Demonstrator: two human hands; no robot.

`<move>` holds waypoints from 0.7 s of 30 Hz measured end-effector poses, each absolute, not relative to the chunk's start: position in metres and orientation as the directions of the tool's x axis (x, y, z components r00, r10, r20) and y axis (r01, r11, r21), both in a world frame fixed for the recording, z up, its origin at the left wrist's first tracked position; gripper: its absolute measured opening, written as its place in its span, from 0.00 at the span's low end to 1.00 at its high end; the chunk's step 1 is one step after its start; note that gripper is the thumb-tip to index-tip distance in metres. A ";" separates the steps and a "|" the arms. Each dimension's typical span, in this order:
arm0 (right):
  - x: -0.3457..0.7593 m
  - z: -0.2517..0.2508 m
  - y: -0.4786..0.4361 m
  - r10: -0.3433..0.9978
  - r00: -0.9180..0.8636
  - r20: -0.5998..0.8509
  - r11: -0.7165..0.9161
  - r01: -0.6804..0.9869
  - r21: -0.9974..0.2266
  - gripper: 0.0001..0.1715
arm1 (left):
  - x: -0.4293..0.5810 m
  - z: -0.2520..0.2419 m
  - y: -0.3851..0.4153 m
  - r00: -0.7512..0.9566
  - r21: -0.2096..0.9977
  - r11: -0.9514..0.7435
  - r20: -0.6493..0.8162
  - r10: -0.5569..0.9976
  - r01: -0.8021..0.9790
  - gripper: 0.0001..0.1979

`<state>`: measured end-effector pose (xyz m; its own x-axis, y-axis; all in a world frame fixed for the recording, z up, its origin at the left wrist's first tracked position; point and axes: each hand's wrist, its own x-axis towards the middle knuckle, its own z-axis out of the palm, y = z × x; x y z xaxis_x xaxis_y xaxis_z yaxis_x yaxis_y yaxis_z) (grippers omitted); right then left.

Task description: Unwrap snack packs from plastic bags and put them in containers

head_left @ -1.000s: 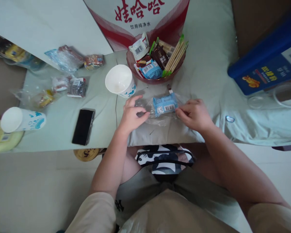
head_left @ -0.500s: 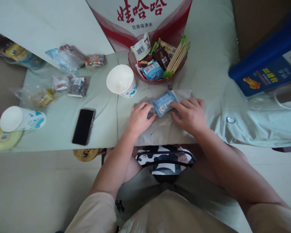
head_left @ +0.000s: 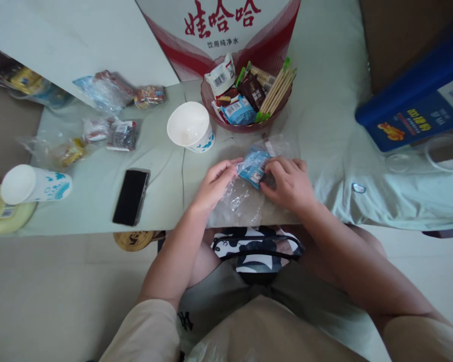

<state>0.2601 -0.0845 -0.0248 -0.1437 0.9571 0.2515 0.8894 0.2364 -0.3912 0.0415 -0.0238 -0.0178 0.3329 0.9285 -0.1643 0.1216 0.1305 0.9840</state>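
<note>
A small blue snack packet [head_left: 252, 166] lies inside a clear plastic bag [head_left: 242, 200] at the near edge of the cloth-covered table [head_left: 158, 171]. My right hand [head_left: 290, 183] grips the packet through the bag, fingers curled over it. My left hand [head_left: 214, 182] pinches the bag's left side, fingertips touching the packet's corner. Just behind them stands a red bowl [head_left: 245, 123] full of wrapped snacks and long sticks.
A white paper cup [head_left: 190, 127] stands left of the bowl. A black phone [head_left: 131, 196] lies at the near left, another cup [head_left: 33, 185] on its side farther left. Bagged snacks [head_left: 109, 131] are scattered at the back left. A blue box [head_left: 419, 108] sits right.
Both hands have closed in on the packet. The packet has tilted and the clear bag has bunched toward the table's near edge.
</note>
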 end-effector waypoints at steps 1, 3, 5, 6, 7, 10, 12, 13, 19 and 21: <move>0.259 -0.025 -0.085 0.956 -0.155 0.250 0.249 0.878 -0.409 0.14 | 0.042 -0.015 -0.023 0.326 0.973 0.228 -0.223 0.919 0.025 0.21; 0.258 -0.026 -0.087 0.952 -0.177 0.250 0.275 0.853 -0.444 0.23 | 0.041 -0.010 -0.021 0.321 0.922 0.365 -0.309 0.895 -0.130 0.22; 0.257 -0.027 -0.087 0.951 -0.184 0.248 0.285 0.833 -0.474 0.33 | 0.039 -0.003 -0.020 0.344 0.859 0.460 -0.372 0.862 -0.224 0.19; 0.257 -0.028 -0.087 0.953 -0.179 0.245 0.280 0.826 -0.488 0.36 | 0.039 0.000 -0.020 0.364 0.825 0.504 -0.401 0.841 -0.255 0.17; 0.257 -0.029 -0.086 0.956 -0.169 0.240 0.272 0.821 -0.503 0.38 | 0.039 0.003 -0.021 0.387 0.788 0.548 -0.430 0.816 -0.280 0.16; 0.259 -0.032 -0.081 0.968 -0.118 0.220 0.225 0.793 -0.567 0.34 | 0.045 0.012 -0.025 0.421 0.669 0.658 -0.516 0.746 -0.347 0.13; 0.262 -0.035 -0.076 0.975 -0.089 0.201 0.200 0.740 -0.642 0.32 | 0.051 0.015 -0.026 0.338 0.616 0.662 -0.570 0.749 -0.428 0.10; 0.263 -0.037 -0.074 0.978 -0.080 0.192 0.192 0.697 -0.690 0.32 | 0.054 0.017 -0.025 0.261 0.601 0.641 -0.600 0.757 -0.477 0.10; 0.264 -0.050 -0.079 0.963 0.108 0.246 0.191 0.367 -0.910 0.37 | 0.054 0.019 -0.015 -0.091 0.580 0.476 -0.692 0.716 -0.661 0.16; 0.263 -0.048 -0.085 0.939 0.180 0.293 0.215 0.360 -0.908 0.35 | 0.050 0.020 -0.015 -0.114 0.584 0.449 -0.685 0.719 -0.676 0.16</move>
